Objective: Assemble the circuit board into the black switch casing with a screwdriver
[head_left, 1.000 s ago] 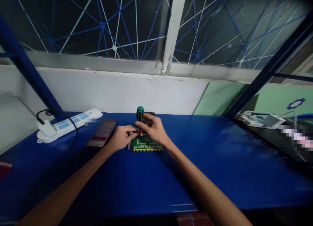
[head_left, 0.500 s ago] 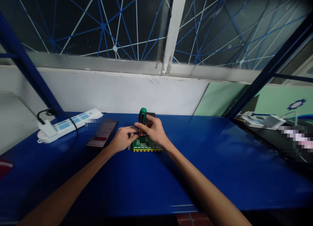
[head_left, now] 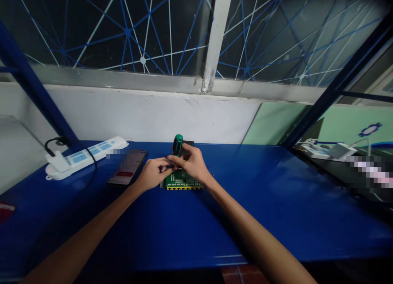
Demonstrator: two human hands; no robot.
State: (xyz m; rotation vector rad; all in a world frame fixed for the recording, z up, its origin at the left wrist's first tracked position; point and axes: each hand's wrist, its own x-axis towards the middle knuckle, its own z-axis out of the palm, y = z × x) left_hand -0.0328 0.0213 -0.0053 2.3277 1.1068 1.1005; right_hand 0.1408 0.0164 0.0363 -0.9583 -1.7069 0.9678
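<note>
A screwdriver (head_left: 178, 143) with a green and black handle stands nearly upright, tip down, and my right hand (head_left: 194, 163) is closed around its lower handle. My left hand (head_left: 154, 172) reaches in from the left, its fingers pinched together close to the screwdriver's shaft; what they grip, if anything, is too small to make out. Below both hands lies a green circuit board (head_left: 181, 181) with a yellow strip along its near edge. The hands cover the far part of the board and the screwdriver's tip.
Left of the board lie a phone (head_left: 130, 168) and a white power strip (head_left: 89, 156) with a plugged-in adapter and black cable. Tiny dark pieces (head_left: 211, 169) rest right of the board on the blue table (head_left: 260, 202). Blue frame posts and a wall bound the table.
The screwdriver's handle has shifted slightly left and leans a little differently. Both hands keep nearly the same place over the board. The whole view has moved a touch.
</note>
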